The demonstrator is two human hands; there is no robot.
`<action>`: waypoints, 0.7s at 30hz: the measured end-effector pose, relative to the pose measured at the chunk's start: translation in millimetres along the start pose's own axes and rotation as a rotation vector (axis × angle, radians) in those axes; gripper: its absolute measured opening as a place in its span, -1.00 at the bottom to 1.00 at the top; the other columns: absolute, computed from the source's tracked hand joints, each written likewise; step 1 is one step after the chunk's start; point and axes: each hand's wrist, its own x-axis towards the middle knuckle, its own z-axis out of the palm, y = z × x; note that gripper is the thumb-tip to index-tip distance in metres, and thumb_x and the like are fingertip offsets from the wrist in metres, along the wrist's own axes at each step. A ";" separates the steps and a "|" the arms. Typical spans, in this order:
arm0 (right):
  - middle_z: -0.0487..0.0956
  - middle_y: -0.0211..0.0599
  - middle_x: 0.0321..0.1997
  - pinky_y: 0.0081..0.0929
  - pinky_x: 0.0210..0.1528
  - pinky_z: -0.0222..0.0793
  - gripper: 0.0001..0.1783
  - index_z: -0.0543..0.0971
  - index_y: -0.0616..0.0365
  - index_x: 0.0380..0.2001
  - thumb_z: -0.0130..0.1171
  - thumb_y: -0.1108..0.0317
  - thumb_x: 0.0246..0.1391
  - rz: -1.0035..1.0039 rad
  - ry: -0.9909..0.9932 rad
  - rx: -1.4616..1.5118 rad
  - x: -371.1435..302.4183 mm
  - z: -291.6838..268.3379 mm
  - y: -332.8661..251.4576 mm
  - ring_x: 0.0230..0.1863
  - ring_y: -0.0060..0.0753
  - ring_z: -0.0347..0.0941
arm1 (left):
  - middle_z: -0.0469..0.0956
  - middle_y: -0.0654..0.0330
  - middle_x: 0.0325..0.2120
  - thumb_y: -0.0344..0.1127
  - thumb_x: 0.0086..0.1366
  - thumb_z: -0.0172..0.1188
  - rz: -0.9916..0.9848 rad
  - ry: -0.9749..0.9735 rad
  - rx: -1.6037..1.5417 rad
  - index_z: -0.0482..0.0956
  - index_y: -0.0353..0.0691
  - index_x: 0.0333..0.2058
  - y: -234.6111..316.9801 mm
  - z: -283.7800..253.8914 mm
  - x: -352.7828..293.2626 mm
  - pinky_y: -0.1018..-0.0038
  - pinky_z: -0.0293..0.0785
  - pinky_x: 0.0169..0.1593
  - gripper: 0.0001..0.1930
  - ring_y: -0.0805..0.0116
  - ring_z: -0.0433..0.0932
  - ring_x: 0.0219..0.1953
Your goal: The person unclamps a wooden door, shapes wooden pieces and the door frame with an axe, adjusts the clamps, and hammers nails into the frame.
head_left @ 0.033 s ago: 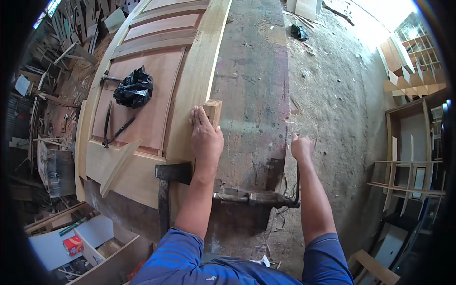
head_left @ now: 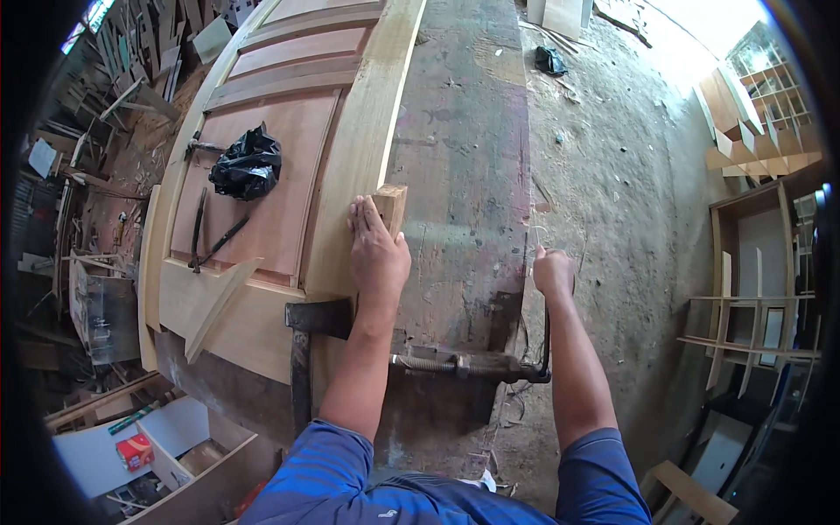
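Fingers (head_left: 361, 208) of the left hand (head_left: 380, 252) lie close together and nearly straight over the edge of a pale wooden door at the centre of the frame, beside a wood block (head_left: 393, 206). The thumb is near the block's lower end; whether it pinches the block cannot be told. The block stands against the right edge of the door (head_left: 302, 144), which stretches from the upper left to the centre and rests on a worn table (head_left: 464, 157).

Right of centre, the right hand (head_left: 555, 271) is curled into a fist, its fingers wrapped round a black crank handle (head_left: 548, 337). The handle drops to a clamp (head_left: 459, 365) with a threaded screw, lying crosswise at lower centre below the left forearm. A black metal piece (head_left: 319, 320) with a broad head sits at the door's lower end, left of that forearm.

On the door, left of centre, are a crumpled black bag (head_left: 248, 164), a hammer (head_left: 208, 146) partly under it, dark pincers (head_left: 229, 239) with legs apart, and a curved wood strip (head_left: 214, 315). A red box (head_left: 135, 451) shows at lower left.
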 end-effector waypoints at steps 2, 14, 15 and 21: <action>0.72 0.33 -0.03 0.13 0.15 0.56 -0.41 0.79 0.31 -0.20 0.15 -0.09 0.42 0.001 -0.046 0.056 -5.7 -4.7 -13.4 0.04 0.37 0.68 | 0.12 -0.26 0.56 -0.34 0.38 0.33 0.013 0.028 -0.016 0.07 -0.42 0.54 -2.3 -9.5 -2.1 0.14 0.09 0.67 -0.13 -0.08 0.10 0.63; 0.68 0.20 -0.27 0.08 -0.05 0.50 -0.49 0.76 0.17 -0.33 0.13 -0.06 0.43 -0.518 -0.097 0.379 2.9 1.0 25.9 -0.14 0.26 0.64 | 0.51 -0.29 0.28 0.15 0.35 0.33 0.702 -0.410 -0.176 0.37 -0.56 0.36 134.0 42.9 -263.8 0.05 0.44 0.35 -0.11 -0.10 0.57 0.25; 0.66 0.16 -0.36 0.05 -0.11 0.49 -0.45 0.72 0.22 -0.42 0.14 -0.06 0.43 -0.668 -0.125 0.414 5.3 3.9 31.4 -0.25 0.25 0.61 | 0.49 -0.28 0.32 0.16 0.38 0.29 0.645 -0.400 -0.037 0.32 -0.57 0.39 141.6 44.5 -265.4 0.08 0.42 0.37 -0.08 -0.08 0.54 0.32; 0.42 -0.11 -0.58 -0.14 -0.25 0.29 -0.36 0.55 0.29 -0.62 0.16 -0.11 0.27 -0.671 -0.404 0.781 14.7 14.8 59.6 -0.38 -0.16 0.45 | 0.37 -0.18 0.44 -0.14 0.40 0.23 0.703 -0.124 0.142 0.35 -0.52 0.41 169.9 69.2 -277.7 0.00 0.37 0.41 -0.27 0.04 0.49 0.38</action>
